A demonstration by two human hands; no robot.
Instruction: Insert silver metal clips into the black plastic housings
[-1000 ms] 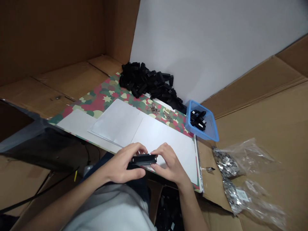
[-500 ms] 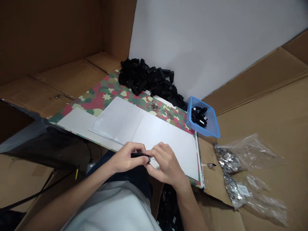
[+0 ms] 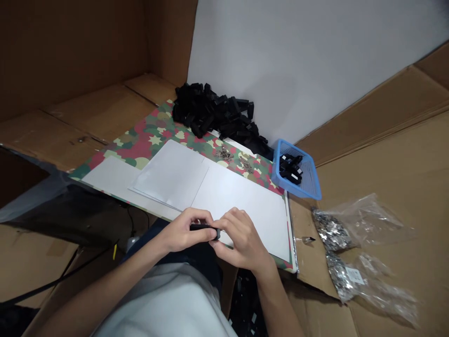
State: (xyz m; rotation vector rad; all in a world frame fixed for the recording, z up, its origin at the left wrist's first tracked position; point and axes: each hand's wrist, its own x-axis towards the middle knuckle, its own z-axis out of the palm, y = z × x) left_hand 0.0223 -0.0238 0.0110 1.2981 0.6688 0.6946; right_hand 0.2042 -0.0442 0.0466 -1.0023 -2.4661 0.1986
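My left hand [image 3: 189, 229] is closed around a small, oblong black plastic part [image 3: 200, 227], its thumb lying along the near side. At the right end of that part, the thumb and index finger of my right hand [image 3: 238, 236] press in from both sides. Whether a tiny piece sits between those right fingertips is hidden. Both hands are just above the near edge of white paper sheets [image 3: 245, 196] on the table. Two little heaps of small metal pieces [image 3: 223, 153] lie beyond the paper.
A large pile of black plastic parts [image 3: 213, 110] stands against the pale wall. To its right, a blue basket [image 3: 314, 185] holds several more. Clear bags of metal pieces [image 3: 333, 229] lie on cardboard at the right. More black parts [image 3: 245, 304] are below the table edge.
The black part has turned slightly in my fingers, so its right end shows a little differently. Both hands stay in nearly the same place.
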